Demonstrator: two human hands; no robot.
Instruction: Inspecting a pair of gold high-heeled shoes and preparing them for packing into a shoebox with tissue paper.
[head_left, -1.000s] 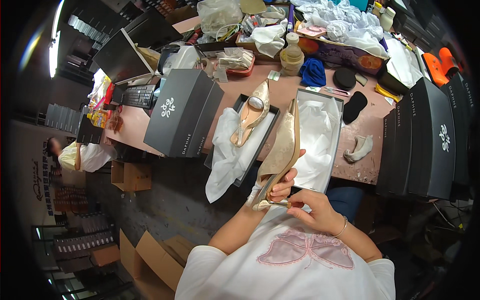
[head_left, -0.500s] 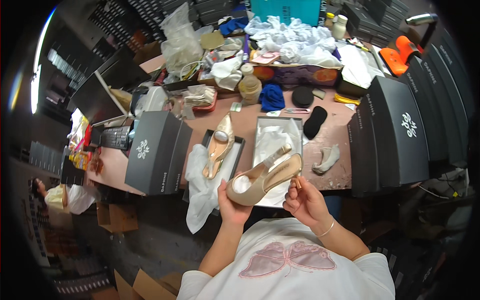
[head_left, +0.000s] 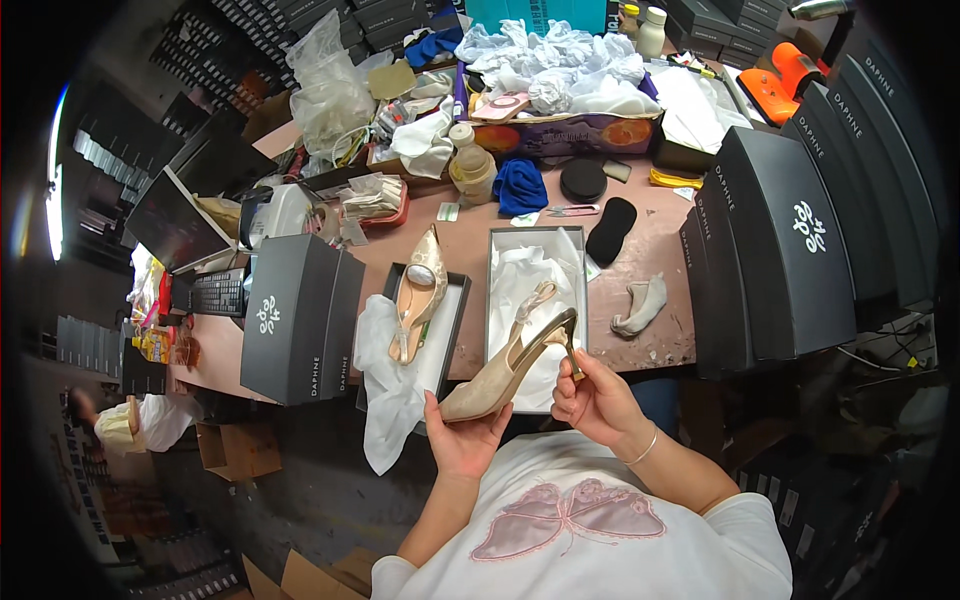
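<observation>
A beige slingback high-heeled shoe [head_left: 492,384] is held up in front of me, turned on its side with its toe to the left. My left hand [head_left: 467,440] cups the toe part from below. The fingers of my right hand [head_left: 598,400] pinch the thin heel near its tip. Beyond it, a shoebox [head_left: 492,290] lined with white tissue paper [head_left: 533,265] lies on the table. To the left, a matching shoe [head_left: 420,290] rests in a dark box lid [head_left: 458,300], with a round white wad in its toe and a sheet of white tissue [head_left: 385,410] hanging over the edge.
Dark shoeboxes stand at the left [head_left: 300,320] and in a stack at the right [head_left: 790,250]. A grey cloth [head_left: 640,304], a black pad [head_left: 611,232], a blue cloth [head_left: 520,187] and a bottle [head_left: 470,165] lie or stand farther back. A carton of crumpled paper [head_left: 560,65] sits at the far side.
The shoe in my hands has been turned over, so its outer side and sole edge show instead of its insole. My right hand has moved onto the heel. The whole view has shifted slightly.
</observation>
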